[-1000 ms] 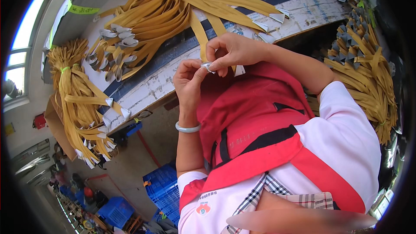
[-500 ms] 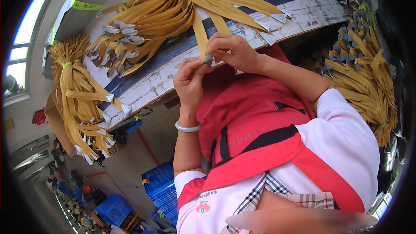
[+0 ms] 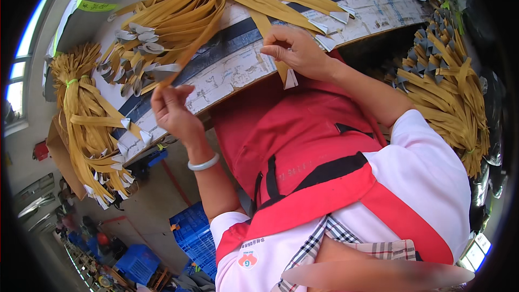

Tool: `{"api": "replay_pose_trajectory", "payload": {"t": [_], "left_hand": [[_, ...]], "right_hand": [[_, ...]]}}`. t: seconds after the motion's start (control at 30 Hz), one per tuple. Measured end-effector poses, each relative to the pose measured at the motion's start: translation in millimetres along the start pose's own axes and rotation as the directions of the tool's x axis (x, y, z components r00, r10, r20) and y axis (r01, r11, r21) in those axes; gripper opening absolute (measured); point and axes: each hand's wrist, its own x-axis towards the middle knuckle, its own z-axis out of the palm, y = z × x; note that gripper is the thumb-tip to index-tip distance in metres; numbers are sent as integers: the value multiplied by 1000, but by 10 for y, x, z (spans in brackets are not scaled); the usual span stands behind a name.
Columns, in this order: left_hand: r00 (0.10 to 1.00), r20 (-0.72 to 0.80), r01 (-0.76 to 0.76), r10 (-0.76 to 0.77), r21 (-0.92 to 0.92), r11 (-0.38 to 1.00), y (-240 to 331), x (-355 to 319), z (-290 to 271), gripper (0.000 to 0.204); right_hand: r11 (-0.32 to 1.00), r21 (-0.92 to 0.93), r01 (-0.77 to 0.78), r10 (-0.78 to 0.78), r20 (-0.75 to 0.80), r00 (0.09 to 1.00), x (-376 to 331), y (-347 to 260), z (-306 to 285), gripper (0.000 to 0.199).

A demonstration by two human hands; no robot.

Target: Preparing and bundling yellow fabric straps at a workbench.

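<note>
At the left, my left hand (image 3: 175,113) is closed with its fingers round a yellow fabric strap (image 3: 201,40), which runs blurred up to the heap on the table. My right hand (image 3: 300,54) hovers at the table's front edge with curled fingers. Its thumb and forefinger are apart, and I see nothing between them. Under that hand passes another strap, its white folded tip (image 3: 291,79) hanging over the edge. The heap of yellow straps (image 3: 178,8) spreads across the table, many grey looped ends (image 3: 143,38) facing left. A few white-tipped straps (image 3: 340,16) point right.
The worn white table (image 3: 243,70) has a dark band along it. Tied strap bundles hang at its left end (image 3: 81,113) and lie at the right (image 3: 448,92). Blue plastic crates (image 3: 192,232) stand on the floor, lower left. A red apron (image 3: 303,130) covers my front.
Both hands were together at a grey strap tip. My left hand has moved left with a strap, while my right has let go and risen slightly. The whole view has shifted a little.
</note>
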Motion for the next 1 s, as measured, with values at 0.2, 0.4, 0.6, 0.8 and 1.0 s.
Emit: {"api": "replay_pose_trajectory", "payload": {"t": [0.2,0.4,0.6,0.8,1.0], "left_hand": [[955,175,183,-238,283,941,-98,-321,-192,12],[703,489,378,-517,359,853,-579,-866,195,12],[718,532,277,-448,372,886,-738,-923,368,16],[468,579,598,-667,348,722,-1250,-1097,690,37],[355,687,776,-634,162,610,-1068,-1161,881,29]], "right_hand": [[528,-626,574,-298,497,815,-430,239,11,12],[246,-728,640,-191,611,769,-353,380,-35,9],[570,-587,575,-226,560,797,-295,255,-124,13],[309,-645,699,-125,701,702,-400,397,-42,19],[682,-505,530,-136,624,770,-371,421,-220,17]]}}
